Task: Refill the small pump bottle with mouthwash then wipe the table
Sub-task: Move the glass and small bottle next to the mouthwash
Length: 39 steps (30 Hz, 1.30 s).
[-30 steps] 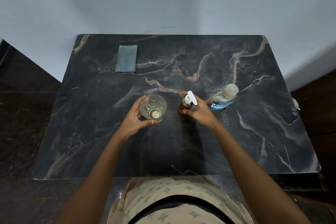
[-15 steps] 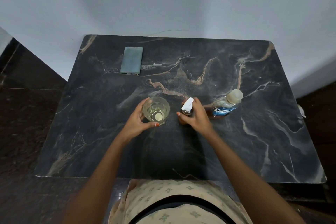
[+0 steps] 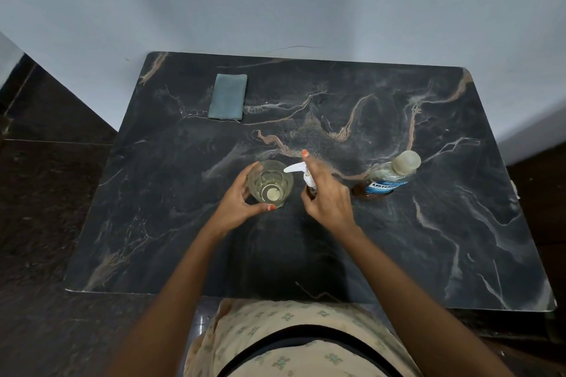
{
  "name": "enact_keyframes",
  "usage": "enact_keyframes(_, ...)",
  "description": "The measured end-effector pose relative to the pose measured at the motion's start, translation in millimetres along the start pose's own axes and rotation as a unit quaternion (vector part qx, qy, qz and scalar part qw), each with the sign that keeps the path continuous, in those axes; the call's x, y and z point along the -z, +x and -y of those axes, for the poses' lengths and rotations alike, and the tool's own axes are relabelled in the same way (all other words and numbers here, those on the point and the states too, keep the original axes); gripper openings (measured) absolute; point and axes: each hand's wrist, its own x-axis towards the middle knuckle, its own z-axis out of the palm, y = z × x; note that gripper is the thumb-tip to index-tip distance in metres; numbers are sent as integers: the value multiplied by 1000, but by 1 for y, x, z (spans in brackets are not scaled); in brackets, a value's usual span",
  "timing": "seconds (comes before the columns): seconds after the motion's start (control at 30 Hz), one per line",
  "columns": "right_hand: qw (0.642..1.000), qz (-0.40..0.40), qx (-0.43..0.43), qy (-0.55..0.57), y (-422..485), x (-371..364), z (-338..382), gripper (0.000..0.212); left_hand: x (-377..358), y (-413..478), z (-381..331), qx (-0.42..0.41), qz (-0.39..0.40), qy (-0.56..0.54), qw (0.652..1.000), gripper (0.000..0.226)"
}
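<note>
A clear glass (image 3: pixel 270 184) with pale liquid in its bottom stands mid-table, and my left hand (image 3: pixel 237 203) curls round its left side. Right beside it stands the small amber pump bottle (image 3: pixel 311 191) with a white pump head (image 3: pixel 298 169) whose nozzle points left over the glass rim. My right hand (image 3: pixel 329 197) grips the bottle's body, its index finger stretched out above the pump head. A mouthwash bottle (image 3: pixel 389 177) with a blue label and a pale cap stands to the right, untouched. A folded grey-blue cloth (image 3: pixel 228 96) lies at the table's back left.
The dark marble table (image 3: pixel 459 223) stands against a pale wall. Dark floor lies to the left and right. My patterned clothing shows at the table's near edge.
The pump head has turned so its nozzle now points left toward the glass. My right index finger has lifted and straightened above it. The left hand stays on the glass.
</note>
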Motion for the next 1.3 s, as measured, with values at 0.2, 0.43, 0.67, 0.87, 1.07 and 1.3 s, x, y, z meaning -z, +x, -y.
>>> enact_keyframes(0.2, 998, 25, -6, -58, 1, -6, 3, 85, 1, -1, 1, -4, 8, -3, 1000, 87)
enact_keyframes(0.43, 994, 85, -20, -66, -5, -14, 2, 66, 1, -3, -3, -4, 12, -10, 1000, 90)
enact_keyframes(0.67, 992, 106, -43, -57, -6, -19, 2, 48, 1, -2, -1, -6, 9, -6, 1000, 88)
enact_keyframes(0.87, 995, 76, -31, -54, -5, -16, 5, 67, 0, -3, -3, -12, 8, -8, 1000, 86)
enact_keyframes(1.07, 995, 79, -40, -42, -4, -16, 4, 46, 0, -3, -3, -13, 6, -5, 1000, 86)
enact_keyframes(1.3, 997, 62, -39, -37, -6, -19, 2, 64, 0, -3, -2, -18, 1, 6, 1000, 85)
